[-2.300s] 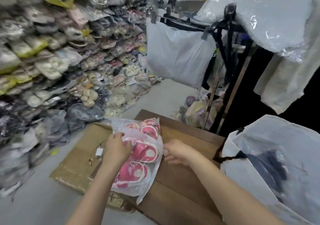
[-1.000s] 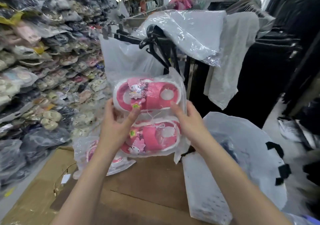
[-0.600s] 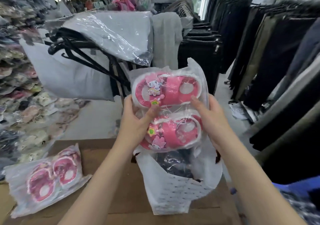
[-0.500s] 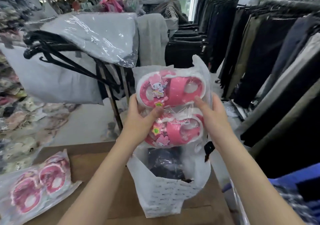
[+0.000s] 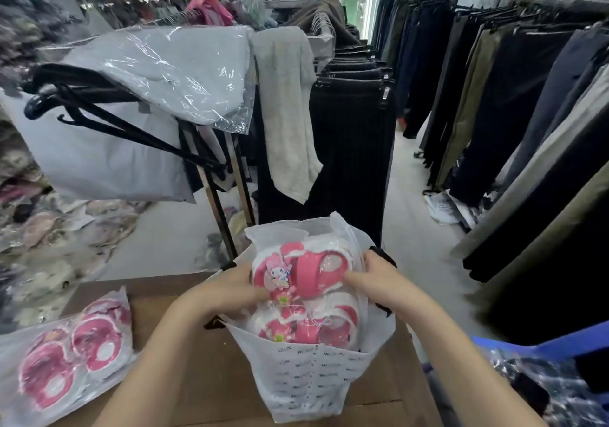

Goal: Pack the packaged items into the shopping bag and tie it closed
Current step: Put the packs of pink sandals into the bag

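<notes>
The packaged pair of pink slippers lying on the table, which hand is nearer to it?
Left. The left hand is on the bagged package, nearer the packaged slippers; the right hand is on its far side.

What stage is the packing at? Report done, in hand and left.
Done: nothing is clearly finished, and the bag's contents are hidden. In hand: left hand and right hand press a packaged pair of pink slippers partway into the white shopping bag. Left: the second slipper package lies on the cardboard surface; the bag is untied.
</notes>
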